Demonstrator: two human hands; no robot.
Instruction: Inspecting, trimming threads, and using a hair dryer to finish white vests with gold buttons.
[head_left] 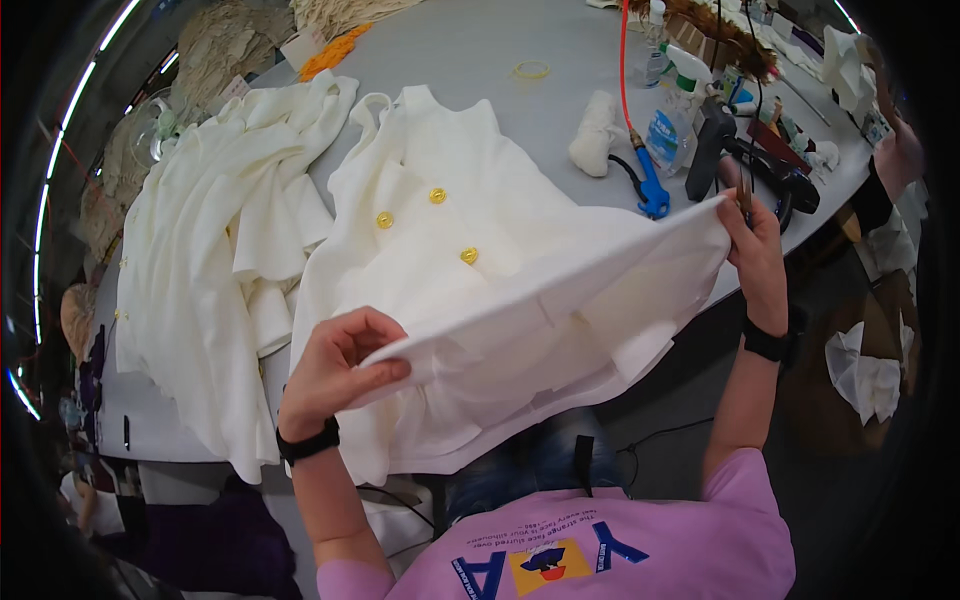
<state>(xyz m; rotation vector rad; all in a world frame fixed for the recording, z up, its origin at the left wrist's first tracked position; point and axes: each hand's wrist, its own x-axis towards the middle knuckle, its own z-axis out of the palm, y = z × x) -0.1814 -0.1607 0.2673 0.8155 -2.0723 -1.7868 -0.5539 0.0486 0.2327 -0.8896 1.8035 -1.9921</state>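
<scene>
A white garment (450, 160) with three gold buttons (437, 196) showing lies with its upper part spread across the middle of the tabletop (480, 50), while its lower part is lifted at the near edge, the underside turned toward the person. The left hand (345, 370) holds one end of the raised edge between thumb and curled fingers; the right hand (755, 240) grips the other end higher up, thumb on top, so the cloth stretches in a long slanting line between them. Each wrist wears a black band (308, 441). Just beside the garment, toward the tabletop's left edge, a second white garment (200, 210) lies in loose folds, hanging over the near edge. A black pen-shaped item (126, 432) is close to the near left corner. Right of the middle, a blue air gun (652, 188) on a red hose (625, 75) stands near a white bundle (596, 135) and a clear spray bottle (672, 135), with a black appliance (770, 178) by the right edge. Farther back are a thin yellow ring (531, 70) and, toward the far left corner, an orange cloth (335, 52) near a beige fabric heap (225, 50). Dark purple fabric (220, 540) lies below the tabletop's near left corner.
</scene>
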